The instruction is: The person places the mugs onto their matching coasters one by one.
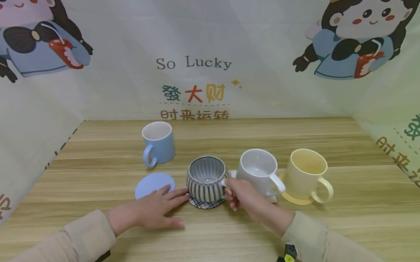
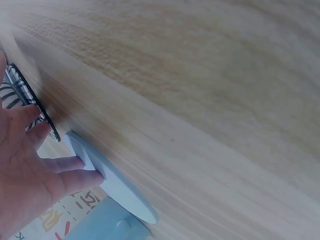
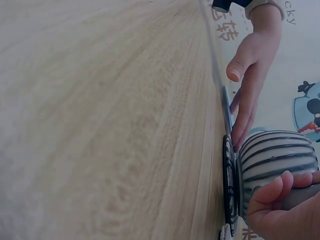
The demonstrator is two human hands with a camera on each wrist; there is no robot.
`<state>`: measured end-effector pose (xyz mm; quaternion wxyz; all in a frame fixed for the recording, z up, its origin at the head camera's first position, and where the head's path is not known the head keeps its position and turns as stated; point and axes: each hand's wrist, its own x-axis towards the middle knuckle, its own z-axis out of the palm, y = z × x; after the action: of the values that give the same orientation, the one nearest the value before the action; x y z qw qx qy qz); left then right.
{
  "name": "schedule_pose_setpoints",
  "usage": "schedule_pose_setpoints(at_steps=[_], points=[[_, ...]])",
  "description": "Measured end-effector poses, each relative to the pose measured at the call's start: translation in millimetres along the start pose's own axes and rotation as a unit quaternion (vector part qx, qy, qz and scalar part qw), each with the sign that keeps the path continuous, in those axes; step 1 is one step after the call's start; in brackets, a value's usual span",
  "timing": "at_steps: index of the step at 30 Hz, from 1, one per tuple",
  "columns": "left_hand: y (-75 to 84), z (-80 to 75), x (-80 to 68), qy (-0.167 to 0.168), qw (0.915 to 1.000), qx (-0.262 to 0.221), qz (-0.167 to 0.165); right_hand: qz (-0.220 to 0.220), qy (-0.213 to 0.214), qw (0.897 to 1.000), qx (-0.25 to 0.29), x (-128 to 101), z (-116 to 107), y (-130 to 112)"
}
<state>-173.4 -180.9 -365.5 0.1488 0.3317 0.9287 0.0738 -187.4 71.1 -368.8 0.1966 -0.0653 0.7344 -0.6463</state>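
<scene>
A grey-and-white striped mug [image 1: 205, 189] sits upright over a round plaid coaster [image 1: 205, 205] in the head view. My right hand [image 1: 246, 199] grips its handle from the right, fingers curled round it, as the right wrist view also shows beside the striped side [image 3: 275, 155]. On the other side, my left hand [image 1: 152, 210] lies with fingers spread and fairly straight. Its fingertips reach the plaid coaster's left edge and overlap a round pale-blue coaster [image 1: 149, 183]; the left wrist view has two fingers against that blue disc [image 2: 120, 187].
Behind the blue coaster stands a light-blue mug [image 1: 164, 146], directly on the wooden table [image 1: 219, 253]. To the right are a white mug [image 1: 254, 170] on a white coaster [image 1: 273, 200] and a yellow mug [image 1: 302, 178] on a yellow coaster [image 1: 295, 200]. Printed cloth [image 1: 135, 31] walls the table's back and sides.
</scene>
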Motion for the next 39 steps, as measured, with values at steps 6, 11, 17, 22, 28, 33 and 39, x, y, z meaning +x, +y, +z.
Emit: schedule_pose_setpoints(at_steps=[6,11,17,22,28,33,39], points=[[0.9,-0.9,0.2,-0.001,1.0000,-0.004,-0.002,-0.006,-0.009,1.000,-0.010,-1.0,-0.6,1.7],[1.0,-0.8,0.6,0.002,1.0000,-0.002,-0.001,-0.006,-0.009,1.000,-0.023,-1.3,-1.0,3.0],[0.0,-0.5,0.9,0.005,1.0000,0.001,0.003,-0.007,-0.015,0.999,-0.032,-0.6,-3.7,5.1],[-1.0,-0.8,1.4,0.004,1.0000,0.000,0.003,-0.006,-0.027,0.999,-0.044,0.1,-7.5,6.4],[-5.3,0.5,2.9,0.010,0.9999,-0.001,0.012,0.006,-0.040,0.997,-0.059,-0.4,-12.2,3.7],[-14.8,2.0,-0.7,0.061,0.9980,-0.014,0.001,-0.026,-0.008,0.990,-0.138,-5.5,-12.6,-1.9],[-30.7,-6.4,-9.2,0.170,0.9815,-0.046,-0.075,-0.135,0.013,0.928,-0.347,-18.1,-16.0,-19.1]])
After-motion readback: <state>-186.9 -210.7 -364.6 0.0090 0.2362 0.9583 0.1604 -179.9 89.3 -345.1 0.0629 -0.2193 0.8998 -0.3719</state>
